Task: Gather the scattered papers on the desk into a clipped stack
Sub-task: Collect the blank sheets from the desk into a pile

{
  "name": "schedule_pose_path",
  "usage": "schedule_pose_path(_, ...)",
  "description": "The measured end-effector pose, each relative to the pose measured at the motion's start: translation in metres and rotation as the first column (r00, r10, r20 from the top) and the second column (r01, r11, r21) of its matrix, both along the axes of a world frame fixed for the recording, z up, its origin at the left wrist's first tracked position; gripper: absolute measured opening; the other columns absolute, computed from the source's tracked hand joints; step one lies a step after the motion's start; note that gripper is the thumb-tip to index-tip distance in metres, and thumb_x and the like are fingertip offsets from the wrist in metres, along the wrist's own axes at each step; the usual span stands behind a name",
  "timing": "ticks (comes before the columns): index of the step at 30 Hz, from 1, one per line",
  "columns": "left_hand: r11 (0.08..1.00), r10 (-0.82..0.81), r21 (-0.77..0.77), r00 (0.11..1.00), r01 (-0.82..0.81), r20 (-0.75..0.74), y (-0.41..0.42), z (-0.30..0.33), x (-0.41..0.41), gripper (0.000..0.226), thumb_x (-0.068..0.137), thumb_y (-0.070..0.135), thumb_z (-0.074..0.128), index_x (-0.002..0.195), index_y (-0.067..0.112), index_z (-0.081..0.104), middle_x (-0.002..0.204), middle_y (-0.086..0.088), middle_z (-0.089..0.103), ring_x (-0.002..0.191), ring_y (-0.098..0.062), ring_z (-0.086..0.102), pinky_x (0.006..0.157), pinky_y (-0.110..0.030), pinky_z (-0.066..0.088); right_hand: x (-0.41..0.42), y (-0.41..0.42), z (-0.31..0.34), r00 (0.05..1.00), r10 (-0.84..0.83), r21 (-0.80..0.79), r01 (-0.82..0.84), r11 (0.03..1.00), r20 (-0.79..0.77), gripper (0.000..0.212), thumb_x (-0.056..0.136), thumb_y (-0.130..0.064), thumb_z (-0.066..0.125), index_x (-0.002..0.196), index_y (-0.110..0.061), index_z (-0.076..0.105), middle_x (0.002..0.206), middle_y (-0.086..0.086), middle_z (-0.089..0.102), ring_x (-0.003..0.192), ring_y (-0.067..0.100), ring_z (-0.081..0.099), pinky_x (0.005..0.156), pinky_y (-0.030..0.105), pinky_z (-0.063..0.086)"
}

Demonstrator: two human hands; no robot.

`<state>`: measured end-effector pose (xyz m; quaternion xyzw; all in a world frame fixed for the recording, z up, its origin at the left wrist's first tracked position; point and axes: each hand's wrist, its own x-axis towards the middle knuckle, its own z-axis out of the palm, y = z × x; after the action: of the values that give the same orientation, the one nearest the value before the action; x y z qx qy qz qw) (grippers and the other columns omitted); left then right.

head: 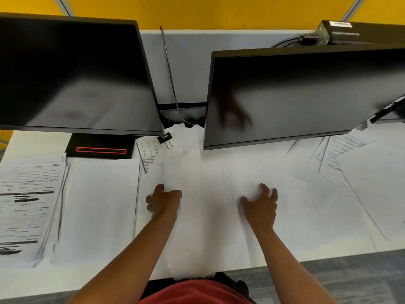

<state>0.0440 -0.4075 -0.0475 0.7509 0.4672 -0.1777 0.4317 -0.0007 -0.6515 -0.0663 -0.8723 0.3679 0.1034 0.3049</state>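
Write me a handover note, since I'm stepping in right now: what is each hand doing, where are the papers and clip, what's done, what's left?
Left hand: fingers curled on the blank sheets at desk centre; firm grip unclear.
Right hand: fingers spread, resting on the same sheets.
Printed pile sits at left, a blank pile beside it; loose pages lie at right.
Binder clip lies under the left monitor's corner, untouched.
Done: nothing clipped.
Left: merge all piles, square them, clip.

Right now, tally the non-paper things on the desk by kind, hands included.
Black flat-screen monitors: 2, left, right
Black metal binder clip: 1
Black monitor base with red outline: 1
Bare hands: 2, left hand, right hand
Total: 6
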Motion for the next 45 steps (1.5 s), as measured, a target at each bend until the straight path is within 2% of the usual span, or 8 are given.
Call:
schedule_pose_path(5, 0.995, 0.097, -0.01, 0.993, -0.098, -0.071, -0.002, 0.002, -0.001, 0.061, 0.079, 0.012, 0.074, 0.136, 0.015, 0.052, 0.139, -0.021, 0.039, 0.12, -0.038, 0.044, 0.101, -0.047, 0.045, 0.025, -0.011, 0.011, 0.879, -0.46, 0.281, 0.476, 0.833, -0.125, 0.088, 0.079, -0.03, 0.082, 0.149, -0.016, 0.029, 0.143, 0.02, 0.04, 0.119, 0.044, 0.055, 0.099, 0.049, 0.048)
schedule_pose_path(14, 0.981, 0.192, -0.047, 0.978, -0.188, 0.082, 0.025, 0.0, -0.005, 0.075, 0.071, 0.016, 0.077, 0.136, 0.017, 0.04, 0.126, -0.009, 0.057, 0.117, -0.035, 0.053, 0.109, -0.047, 0.035, 0.028, -0.025, 0.003, 0.965, -0.261, 0.374, 0.245, 0.895, -0.008, 0.01, 0.086, -0.014, 0.068, 0.088, -0.004, 0.069, 0.081, 0.006, 0.066, 0.078, 0.029, 0.062, 0.064, 0.029, 0.043)
schedule_pose_path(17, 0.985, -0.029, 0.172, 0.996, 0.014, 0.085, 0.031, 0.004, -0.007, 0.041, 0.079, 0.02, 0.073, 0.119, 0.022, 0.063, 0.109, 0.0, 0.065, 0.114, -0.031, 0.058, 0.103, -0.044, 0.033, 0.026, -0.022, 0.004, 0.975, -0.202, 0.404, 0.147, 0.903, 0.097, 0.011, 0.092, -0.015, 0.063, 0.1, -0.008, 0.065, 0.087, 0.003, 0.066, 0.083, 0.024, 0.061, 0.061, 0.026, 0.042)
schedule_pose_path(21, 0.987, 0.008, -0.159, 0.97, 0.031, 0.241, 0.036, 0.004, -0.009, 0.013, 0.078, 0.016, 0.08, 0.08, 0.016, 0.067, 0.084, -0.001, 0.069, 0.085, -0.026, 0.066, 0.081, -0.034, 0.052, 0.03, -0.03, 0.001, 0.978, -0.133, 0.425, 0.053, 0.904, 0.162, 0.018, 0.099, -0.017, 0.058, 0.114, -0.009, 0.063, 0.105, 0.006, 0.067, 0.094, 0.024, 0.062, 0.078, 0.028, 0.048)
schedule_pose_path(32, 0.851, 0.01, -0.5, 0.945, 0.164, 0.328, 0.047, 0.001, -0.018, 0.035, 0.086, 0.004, 0.072, 0.118, 0.019, 0.068, 0.11, -0.001, 0.075, 0.103, -0.021, 0.069, 0.096, -0.039, 0.053, 0.045, -0.03, -0.001, 0.999, 0.008, 0.677, 0.03, 0.735, -0.052, 0.065, 0.101, -0.039, 0.058, 0.157, -0.024, 0.029, 0.153, -0.007, 0.04, 0.14, 0.02, 0.043, 0.112, 0.039, 0.04)
schedule_pose_path(36, 0.736, 0.019, -0.644, 0.943, 0.211, 0.331, 0.054, 0.01, -0.008, 0.031, 0.089, -0.006, 0.062, 0.11, 0.015, 0.069, 0.102, -0.002, 0.077, 0.097, -0.019, 0.073, 0.084, -0.029, 0.057, 0.041, -0.022, 0.022, 0.998, 0.024, 0.804, 0.036, 0.594, -0.062, 0.065, 0.089, -0.072, 0.053, 0.14, -0.032, 0.056, 0.132, -0.004, 0.067, 0.119, 0.02, 0.065, 0.104, 0.043, 0.049)
schedule_pose_path(42, 0.912, -0.207, -0.254, 0.894, 0.324, 0.396, 0.036, 0.001, -0.007, 0.021, 0.097, 0.01, 0.059, 0.117, 0.015, 0.063, 0.104, 0.004, 0.069, 0.105, -0.025, 0.065, 0.091, -0.033, 0.05, 0.028, -0.008, 0.028, 0.995, 0.093, 0.922, -0.076, 0.379, 0.044, 0.057, 0.092, -0.058, 0.056, 0.14, -0.027, 0.053, 0.131, -0.001, 0.068, 0.121, 0.018, 0.065, 0.091, 0.034, 0.057)
schedule_pose_path(45, 0.874, -0.405, -0.077, 0.806, 0.48, 0.431, 0.025, -0.003, -0.008, 0.046, 0.096, 0.018, 0.063, 0.139, 0.016, 0.047, 0.13, 0.006, 0.049, 0.122, -0.016, 0.049, 0.103, -0.035, 0.043, 0.024, -0.008, 0.021, 0.976, 0.189, 0.792, -0.197, 0.578, 0.105, 0.05, 0.09, -0.033, 0.075, 0.135, -0.019, 0.059, 0.119, 0.001, 0.074, 0.108, 0.02, 0.071, 0.089, 0.036, 0.057)
